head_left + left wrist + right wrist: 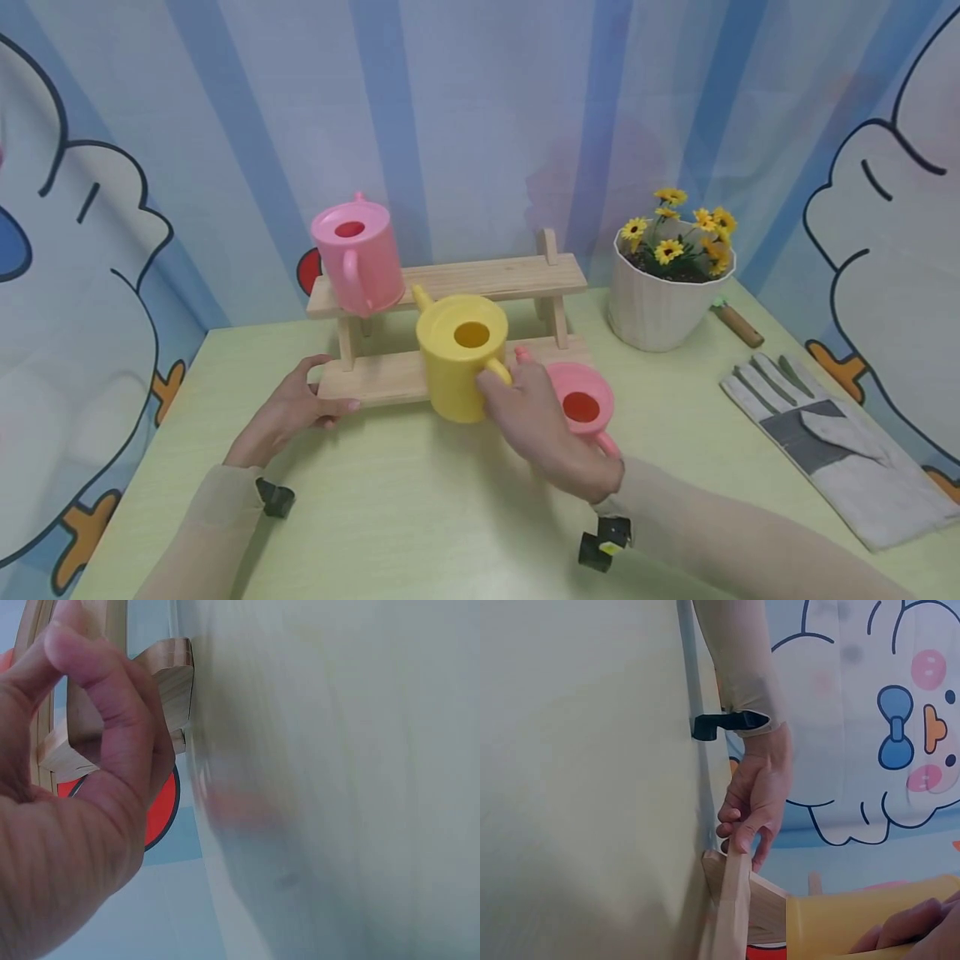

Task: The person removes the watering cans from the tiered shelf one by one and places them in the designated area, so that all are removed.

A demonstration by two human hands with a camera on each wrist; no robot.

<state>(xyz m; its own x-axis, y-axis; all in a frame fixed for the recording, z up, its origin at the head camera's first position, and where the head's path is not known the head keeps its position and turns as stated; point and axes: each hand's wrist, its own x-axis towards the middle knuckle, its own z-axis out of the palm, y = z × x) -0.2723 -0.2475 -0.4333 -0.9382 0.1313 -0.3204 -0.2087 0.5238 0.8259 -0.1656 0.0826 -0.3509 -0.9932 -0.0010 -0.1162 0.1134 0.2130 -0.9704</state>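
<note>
A person in long, pale sleeves works at a light yellow-green table (390, 533), where a two-tier wooden stand (557, 321) is set near a blue-striped backdrop (480, 125) printed with cartoon figures. The left hand (296, 404) holds the left end of the stand's lower shelf (378, 377), its thumb and bent fingers in a firm grip on the board. The right hand (540, 425) has its grip closed on the handle of a yellow watering can (453, 379), with the fingers curled round it. That can is roughly upright at the middle of the lower shelf, covering part of the front edge; whether its base touches the wood cannot be told. Its spout points back and to the left, and its handle faces the person. A pink watering can (378, 262) sits on the left end of the upper shelf (480, 279), handle to the front. A second pink can (588, 382) is just beyond the right hand, near the right end of the lower shelf and partly hidden by the hand. To the right of the stand, a white flowerpot (656, 312) holds yellow flowers (669, 251) in dark soil. Beside the pot lies a small tool (738, 325) with a wooden handle, and nearer the person a white-and-grey work glove (877, 492) lies flat.
</note>
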